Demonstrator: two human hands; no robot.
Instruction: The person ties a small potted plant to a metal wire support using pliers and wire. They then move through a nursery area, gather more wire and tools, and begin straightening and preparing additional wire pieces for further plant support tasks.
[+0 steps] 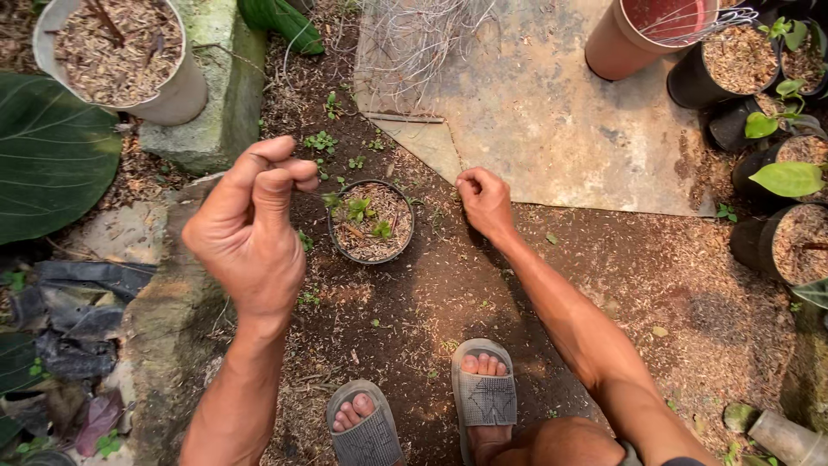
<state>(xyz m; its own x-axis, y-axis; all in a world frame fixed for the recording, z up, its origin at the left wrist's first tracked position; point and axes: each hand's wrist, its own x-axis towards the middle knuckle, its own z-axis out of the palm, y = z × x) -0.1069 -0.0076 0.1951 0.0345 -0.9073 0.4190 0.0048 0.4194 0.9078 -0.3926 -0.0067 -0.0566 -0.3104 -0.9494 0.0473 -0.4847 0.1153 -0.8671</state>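
While the head camera looks straight down, the person squats on bare, chip-strewn soil with both feet in grey sandals (483,401). The left hand (250,229) is raised near the lens, its fingers (289,173) curled in and pressed together, thumb against forefinger as if pinching something very small; whether anything lies between them cannot be told. The right hand (485,203) is lower, at the ground just beside the edge of a flat weathered sheet (552,112), its fingers bunched and pressed to the soil; what they grip, if anything, is hidden.

Between the two hands sits a small black pot (371,222), upright on the ground, filled with dry husk mulch and carrying a few tiny green seedlings (358,207). Neither hand touches it. The pot looks like thin, soft plastic, so it would likely be light and would flex if squeezed; holding it low around the wall with both hands would seem safer than lifting by the rim. The seedlings appear fragile and the loose mulch would spill if the pot tipped.

A pale pot of mulch (121,60) stands on a concrete block at upper left beside a big green leaf (52,155). A terracotta pot (642,34) and several black pots with young plants (776,173) line the right side.
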